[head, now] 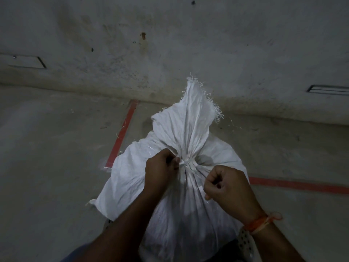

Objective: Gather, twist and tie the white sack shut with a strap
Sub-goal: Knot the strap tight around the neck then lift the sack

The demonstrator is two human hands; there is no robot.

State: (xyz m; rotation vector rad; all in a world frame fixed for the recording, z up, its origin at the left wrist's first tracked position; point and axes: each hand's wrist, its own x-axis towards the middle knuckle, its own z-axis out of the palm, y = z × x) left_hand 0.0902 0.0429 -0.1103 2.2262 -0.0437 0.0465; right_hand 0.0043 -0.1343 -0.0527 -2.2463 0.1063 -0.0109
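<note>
- One white sack (170, 195) stood upright on the concrete floor (47, 167), close in front of the person and just short of the wall (170, 44); it was full and bulged out below its neck
- Its mouth was gathered into one tight neck (186, 157); above the neck the loose top (190, 118) fanned upward, with frayed threads along its edge
- One white strap (188, 163) was wound round the neck; from the wrap a thin strand ran down and to the right toward the right hand; whether the knot was finished could not be told
- Two hands were at the sack, one on each side of the neck
- The left hand (160, 165) was curled against the left side of the neck; its fingers pinched the strap right beside the wrap
- The right hand (224, 184) was closed in a fist a little below and right of the neck; it gripped the other end of the strap, and the strand looked taut between fist and neck
- One orange thread band (262, 222) circled the right wrist, with one perforated pale band (245, 241) just behind it
- Two red painted lines marked the floor: one (122, 133) ran from the wall toward the sack's left side; the other (298, 184) ran off to the right behind the right hand
- Two rectangular recesses showed low in the wall, one at the far left (28, 62), one at the far right (328, 89)
</note>
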